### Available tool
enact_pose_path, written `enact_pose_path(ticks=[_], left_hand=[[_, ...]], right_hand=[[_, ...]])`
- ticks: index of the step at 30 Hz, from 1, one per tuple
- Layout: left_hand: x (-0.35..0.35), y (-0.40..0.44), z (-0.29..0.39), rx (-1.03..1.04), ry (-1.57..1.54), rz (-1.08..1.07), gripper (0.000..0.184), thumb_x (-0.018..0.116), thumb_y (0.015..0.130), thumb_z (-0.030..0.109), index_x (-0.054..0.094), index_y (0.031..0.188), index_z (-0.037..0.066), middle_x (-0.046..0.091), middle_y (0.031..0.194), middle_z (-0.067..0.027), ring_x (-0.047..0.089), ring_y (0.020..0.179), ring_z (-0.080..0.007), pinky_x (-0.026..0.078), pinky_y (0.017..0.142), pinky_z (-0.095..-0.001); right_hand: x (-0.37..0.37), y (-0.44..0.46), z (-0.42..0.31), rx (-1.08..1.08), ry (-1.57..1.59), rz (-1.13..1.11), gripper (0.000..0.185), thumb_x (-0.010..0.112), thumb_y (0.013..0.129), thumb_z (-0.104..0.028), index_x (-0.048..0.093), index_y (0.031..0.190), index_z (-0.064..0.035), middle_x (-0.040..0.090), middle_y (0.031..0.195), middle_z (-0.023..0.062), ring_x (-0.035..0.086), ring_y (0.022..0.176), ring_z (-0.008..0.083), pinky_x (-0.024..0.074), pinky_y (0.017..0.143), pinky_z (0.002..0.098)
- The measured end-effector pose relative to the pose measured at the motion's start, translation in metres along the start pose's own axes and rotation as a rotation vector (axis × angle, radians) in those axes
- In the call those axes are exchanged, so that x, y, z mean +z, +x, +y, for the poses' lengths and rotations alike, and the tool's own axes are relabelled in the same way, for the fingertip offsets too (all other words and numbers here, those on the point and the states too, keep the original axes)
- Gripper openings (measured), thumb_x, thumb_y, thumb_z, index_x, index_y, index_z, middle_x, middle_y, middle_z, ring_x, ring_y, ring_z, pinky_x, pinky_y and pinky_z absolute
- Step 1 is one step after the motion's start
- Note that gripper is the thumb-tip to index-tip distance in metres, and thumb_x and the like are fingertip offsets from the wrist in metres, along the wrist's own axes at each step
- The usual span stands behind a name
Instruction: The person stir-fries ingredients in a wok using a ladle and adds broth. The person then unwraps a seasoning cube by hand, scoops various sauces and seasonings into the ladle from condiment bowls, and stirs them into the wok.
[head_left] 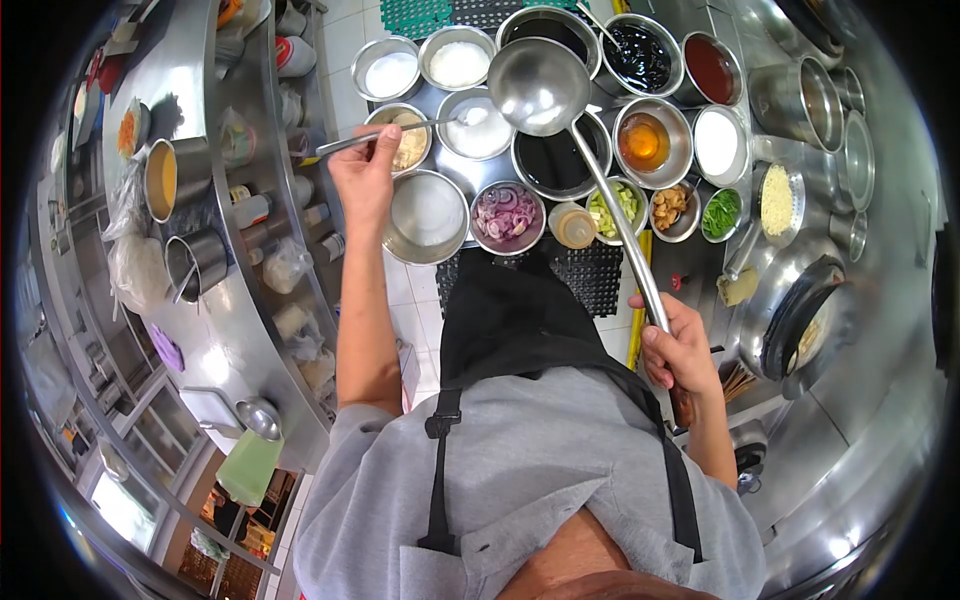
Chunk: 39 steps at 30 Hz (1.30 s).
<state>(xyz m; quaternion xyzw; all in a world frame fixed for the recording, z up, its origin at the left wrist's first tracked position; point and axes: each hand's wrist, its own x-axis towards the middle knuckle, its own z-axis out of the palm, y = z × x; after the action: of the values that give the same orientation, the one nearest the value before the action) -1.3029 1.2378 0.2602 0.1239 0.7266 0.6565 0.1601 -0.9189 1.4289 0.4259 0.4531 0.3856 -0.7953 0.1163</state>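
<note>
My left hand (362, 178) is closed on the handle of a metal spoon (420, 124). The spoon's tip is over a steel bowl (476, 156) of white powder, and its handle crosses above tan powder (410, 150) in the neighbouring bowl. In my right hand (682, 345) is the long handle of a steel ladle (540, 88). The ladle's bowl is held above the containers, partly covering two bowls of dark liquid (560, 160); it looks empty, with a shiny inside.
Around them stand bowls of sliced purple onion (507, 215), chopped green pieces (622, 208), red sauce (708, 70) and an egg-like orange item (643, 142). A wok (765, 300) sits at right. At left runs a steel counter (215, 345) with pots.
</note>
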Motion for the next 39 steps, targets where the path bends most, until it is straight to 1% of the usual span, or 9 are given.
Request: enact_pose_path(ticks=[4, 7, 16, 19, 25, 29, 33, 36, 39], left_hand=[[0.016, 0.025, 0.021, 0.282, 0.257, 0.110, 0.017, 0.076, 0.092, 0.012, 0.073, 0.093, -0.004, 0.066, 0.081, -0.0022, 0.053, 0.067, -0.0086, 0.043, 0.061, -0.0271], [0.029, 0.059, -0.018, 0.471, 0.492, 0.123, 0.019, 0.075, 0.093, 0.013, 0.072, 0.095, -0.006, 0.066, 0.079, -0.0029, 0.052, 0.069, -0.0068, 0.044, 0.064, -0.0252], [0.042, 0.086, -0.060, 0.185, 0.271, 0.141, 0.012, 0.075, 0.091, 0.009, 0.074, 0.089, -0.002, 0.068, 0.071, -0.0053, 0.059, 0.063, -0.0103, 0.047, 0.060, -0.0282], [0.036, 0.089, -0.063, 0.144, 0.301, 0.139, 0.012, 0.075, 0.091, 0.008, 0.075, 0.092, -0.003, 0.069, 0.074, -0.0058, 0.058, 0.065, -0.0093, 0.047, 0.060, -0.0276], [0.017, 0.086, -0.032, 0.032, -0.028, 0.174, 0.016, 0.078, 0.092, 0.011, 0.074, 0.096, -0.004, 0.070, 0.084, -0.0026, 0.058, 0.073, -0.0084, 0.045, 0.066, -0.0249], [0.021, 0.074, 0.009, 0.113, -0.012, 0.050, 0.017, 0.077, 0.093, 0.012, 0.073, 0.097, -0.004, 0.070, 0.085, -0.0022, 0.058, 0.073, -0.0076, 0.045, 0.067, -0.0254], [0.036, 0.087, -0.020, 0.356, 0.555, 0.102, 0.022, 0.077, 0.089, 0.015, 0.075, 0.091, -0.006, 0.071, 0.075, -0.0071, 0.059, 0.065, -0.0121, 0.048, 0.063, -0.0308], [0.042, 0.092, -0.034, 0.178, 0.523, 0.093, 0.025, 0.077, 0.088, 0.017, 0.075, 0.091, -0.007, 0.072, 0.075, -0.0109, 0.060, 0.065, -0.0150, 0.049, 0.063, -0.0342], [0.032, 0.096, -0.035, 0.047, 0.260, 0.153, 0.024, 0.077, 0.091, 0.015, 0.076, 0.098, -0.008, 0.071, 0.082, -0.0059, 0.059, 0.069, -0.0110, 0.046, 0.064, -0.0291]], right_hand=[[0.002, 0.002, 0.003, 0.049, 0.086, -0.072, 0.035, 0.057, 0.097, -0.005, 0.052, 0.132, 0.0006, 0.044, 0.052, -0.0026, 0.039, 0.035, 0.0060, 0.0321, 0.034, 0.0230], [0.006, 0.001, 0.004, 0.066, 0.100, -0.079, 0.035, 0.057, 0.097, -0.005, 0.052, 0.132, 0.0001, 0.043, 0.052, -0.0032, 0.039, 0.034, 0.0057, 0.0321, 0.034, 0.0227], [0.005, 0.000, 0.005, 0.033, 0.116, -0.061, 0.036, 0.058, 0.098, -0.008, 0.051, 0.132, 0.0003, 0.043, 0.053, -0.0032, 0.038, 0.035, 0.0053, 0.0301, 0.034, 0.0221], [0.004, 0.002, 0.006, 0.024, 0.122, -0.055, 0.037, 0.059, 0.098, -0.009, 0.050, 0.133, 0.0004, 0.043, 0.053, -0.0031, 0.038, 0.035, 0.0052, 0.0293, 0.034, 0.0223], [0.006, 0.006, 0.001, 0.026, 0.142, -0.064, 0.038, 0.060, 0.098, -0.010, 0.050, 0.133, -0.0001, 0.043, 0.056, -0.0032, 0.037, 0.036, 0.0045, 0.0288, 0.034, 0.0221], [0.008, 0.010, -0.001, 0.028, 0.155, -0.101, 0.038, 0.060, 0.097, -0.012, 0.051, 0.132, -0.0005, 0.044, 0.057, -0.0030, 0.038, 0.037, 0.0040, 0.0285, 0.034, 0.0216], [0.010, 0.012, -0.002, 0.032, 0.159, -0.108, 0.038, 0.061, 0.097, -0.013, 0.052, 0.132, -0.0010, 0.042, 0.057, -0.0028, 0.037, 0.036, 0.0041, 0.0282, 0.034, 0.0215], [0.014, 0.009, -0.005, 0.040, 0.157, -0.091, 0.038, 0.061, 0.096, -0.012, 0.052, 0.132, -0.0014, 0.041, 0.057, -0.0027, 0.037, 0.036, 0.0044, 0.0280, 0.033, 0.0217], [0.013, 0.006, -0.005, 0.035, 0.148, -0.083, 0.037, 0.061, 0.096, -0.011, 0.052, 0.131, -0.0015, 0.041, 0.056, -0.0027, 0.036, 0.035, 0.0047, 0.0281, 0.033, 0.0218]])
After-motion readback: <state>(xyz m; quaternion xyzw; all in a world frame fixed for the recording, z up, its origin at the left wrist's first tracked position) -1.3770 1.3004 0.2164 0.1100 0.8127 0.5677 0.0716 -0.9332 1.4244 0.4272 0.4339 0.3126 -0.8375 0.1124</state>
